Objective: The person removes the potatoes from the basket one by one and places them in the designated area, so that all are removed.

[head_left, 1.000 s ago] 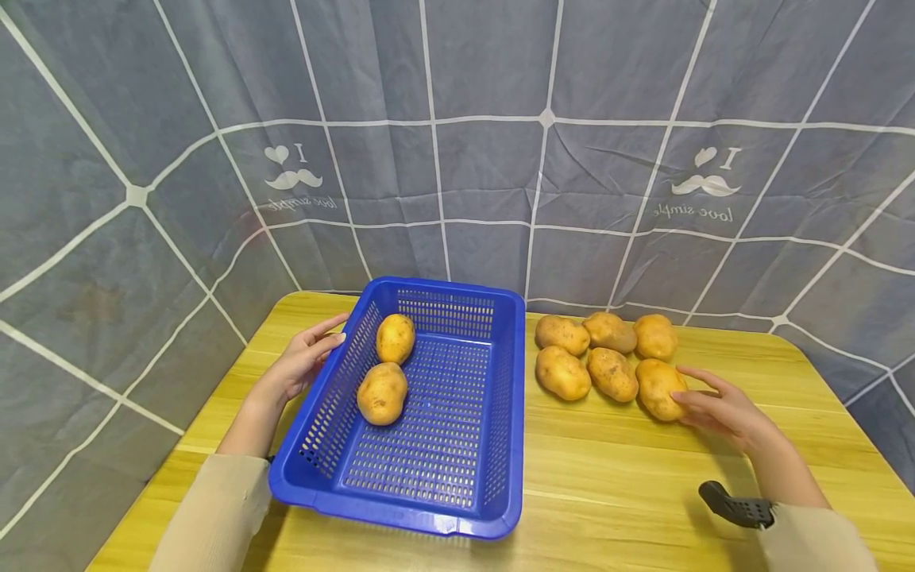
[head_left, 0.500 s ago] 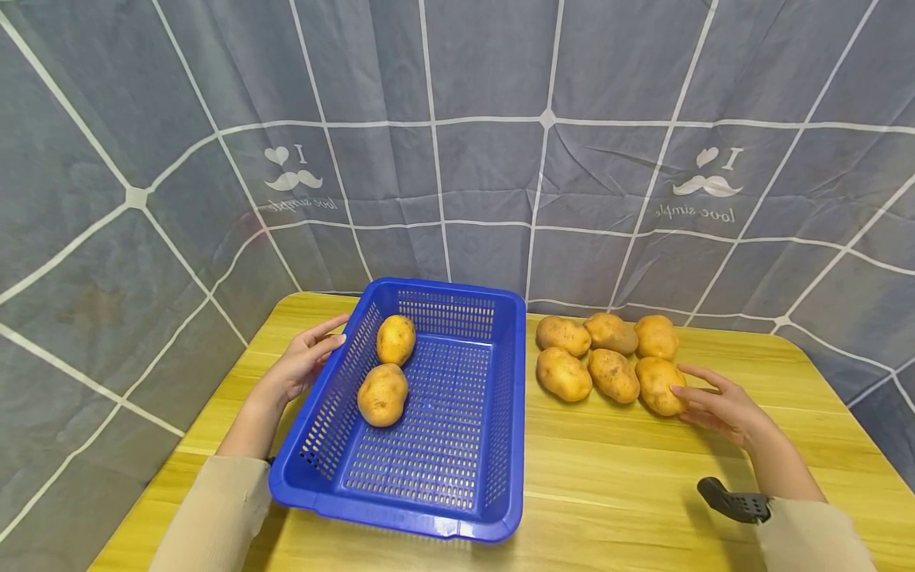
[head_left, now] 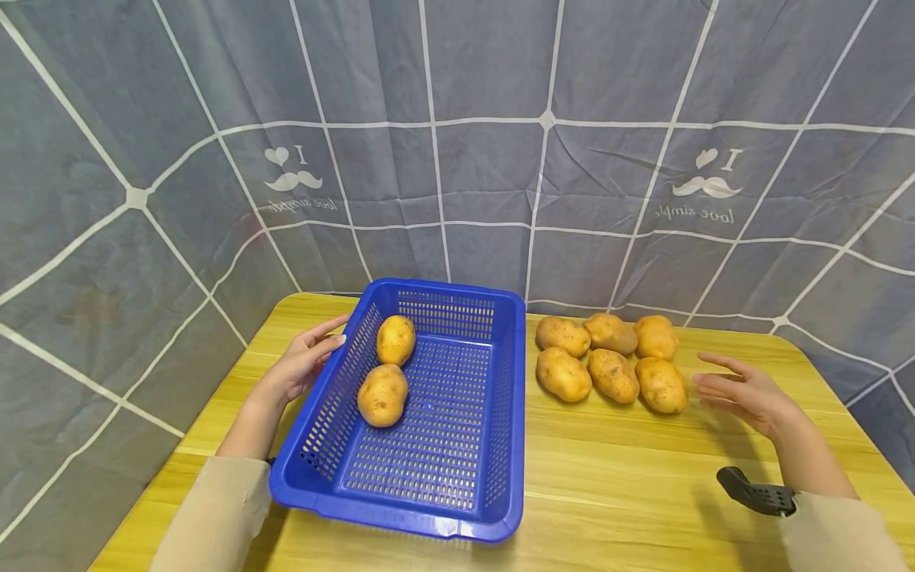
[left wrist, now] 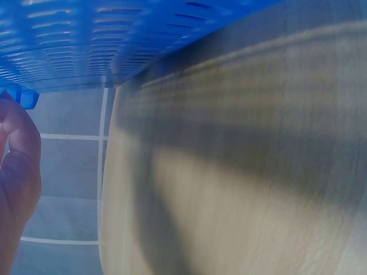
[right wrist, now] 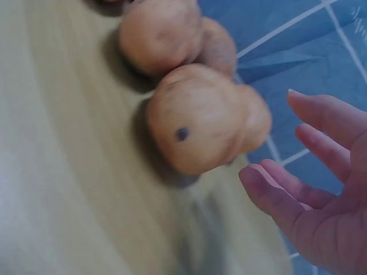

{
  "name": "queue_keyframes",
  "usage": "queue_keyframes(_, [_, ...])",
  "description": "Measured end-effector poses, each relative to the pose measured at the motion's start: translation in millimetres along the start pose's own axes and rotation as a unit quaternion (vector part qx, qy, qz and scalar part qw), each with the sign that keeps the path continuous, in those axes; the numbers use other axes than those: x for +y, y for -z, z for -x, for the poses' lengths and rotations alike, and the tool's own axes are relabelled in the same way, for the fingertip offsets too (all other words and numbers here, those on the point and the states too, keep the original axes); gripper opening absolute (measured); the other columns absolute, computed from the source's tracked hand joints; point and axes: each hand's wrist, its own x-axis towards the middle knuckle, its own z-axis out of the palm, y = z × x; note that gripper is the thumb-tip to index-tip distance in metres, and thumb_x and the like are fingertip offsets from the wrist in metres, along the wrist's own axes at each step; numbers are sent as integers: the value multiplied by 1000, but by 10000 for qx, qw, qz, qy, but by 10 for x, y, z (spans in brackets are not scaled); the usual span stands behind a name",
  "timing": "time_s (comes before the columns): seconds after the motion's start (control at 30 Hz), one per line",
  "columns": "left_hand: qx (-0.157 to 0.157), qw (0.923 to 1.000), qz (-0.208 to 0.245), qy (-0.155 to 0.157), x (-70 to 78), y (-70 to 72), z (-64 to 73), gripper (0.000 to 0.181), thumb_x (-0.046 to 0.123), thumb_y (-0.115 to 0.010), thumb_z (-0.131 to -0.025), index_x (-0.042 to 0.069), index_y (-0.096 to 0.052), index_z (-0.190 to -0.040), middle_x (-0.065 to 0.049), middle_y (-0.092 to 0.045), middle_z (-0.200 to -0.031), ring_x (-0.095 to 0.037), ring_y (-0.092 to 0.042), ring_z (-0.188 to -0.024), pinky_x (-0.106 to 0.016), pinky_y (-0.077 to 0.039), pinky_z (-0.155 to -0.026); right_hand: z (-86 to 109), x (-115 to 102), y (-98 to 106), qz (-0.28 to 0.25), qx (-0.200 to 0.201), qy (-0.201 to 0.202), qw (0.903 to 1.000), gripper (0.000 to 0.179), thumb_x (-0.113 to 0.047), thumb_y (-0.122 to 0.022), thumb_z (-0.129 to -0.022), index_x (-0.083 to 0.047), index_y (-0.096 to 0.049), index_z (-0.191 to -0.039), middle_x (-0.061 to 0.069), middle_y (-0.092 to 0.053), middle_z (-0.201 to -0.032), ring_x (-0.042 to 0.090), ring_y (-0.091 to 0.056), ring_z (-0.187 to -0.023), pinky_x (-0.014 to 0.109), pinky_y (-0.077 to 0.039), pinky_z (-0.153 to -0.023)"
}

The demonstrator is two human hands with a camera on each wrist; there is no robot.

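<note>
My left hand (head_left: 303, 361) holds the left rim of a blue plastic basket (head_left: 429, 523) with slotted walls; in the left wrist view, a curled finger (left wrist: 20, 129) meets the rim. Inside the basket, a potato (head_left: 382, 395) lies in front of another potato (head_left: 395, 340), both along the left wall. To the right, several potatoes stand in two rows on the table. My right hand (head_left: 747, 397) is just right of the front-row end potato (head_left: 662, 385), fingers spread and holding nothing. The right wrist view shows a gap between the fingertips and that potato (right wrist: 198, 120), which has a dark spot.
The yellow wood-grain table (head_left: 608, 492) has rounded back corners. A grey curtain (head_left: 486, 175) with white grid lines hangs behind it and along the left side. A black strap (head_left: 754, 492) sticks out at the right wrist.
My right hand has let go of the front-row end potato and drawn back to the right. That potato now sits slightly farther back, nearer the row behind. The left hand and basket have stayed still.
</note>
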Motion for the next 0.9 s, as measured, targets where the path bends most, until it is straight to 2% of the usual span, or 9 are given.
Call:
queue_keyframes(0.23, [32, 10000, -23, 13, 16, -15, 7, 53, 12, -50, -97, 6, -30, -145, -1, -63, -93, -11, -65, -76, -25, -55, -66, -36, -210, -30, 108, -222, 438, 9987, 40, 1, -50, -94, -35, -59, -110, -13, -57, -104, 4, -60, -92, 28, -54, -75])
queue_keyframes(0.4, [-56, 10000, -22, -33, 22, -12, 19, 52, 11, -49, -97, 5, -29, -145, -1, -62, -93, -11, -65, -75, -26, -56, -65, -101, -386, -160, 165, -328, 437, 9984, 38, 0, -51, -94, -32, -56, -114, -13, -54, -108, 5, -60, -94, 27, -54, -77])
queue_keyframes(0.6, [-19, 9999, -110, -63, 18, -10, 21, 52, 11, -49, -97, 5, -30, -145, -1, -63, -93, -12, -65, -77, -26, -56, -66, -199, -628, -438, 778, -381, 329, 9957, 34, -7, -54, -94, -27, -49, -121, -7, -51, -112, 8, -60, -96, 29, -53, -80])
queue_keyframes(0.77, [-42, 9999, -106, -104, 13, -18, 27, 52, 10, -48, -97, 4, -28, -145, -1, -63, -93, -12, -65, -77, -26, -56, -67, -302, -789, -713, 868, -491, 263, 9947, 31, -8, -56, -93, -30, -53, -115, -5, -55, -110, 10, -60, -96, 29, -53, -81])
queue_keyframes(0.9, [8, 9998, -162, -62, 31, -29, 27, 54, 11, -49, -97, 3, -27, -146, -1, -62, -92, -11, -65, -76, -26, -56, -66, -365, -859, -930, 993, -643, 245, 9927, 30, -11, -58, -92, -29, -53, -115, -3, -52, -114, 9, -59, -97, 31, -51, -84])
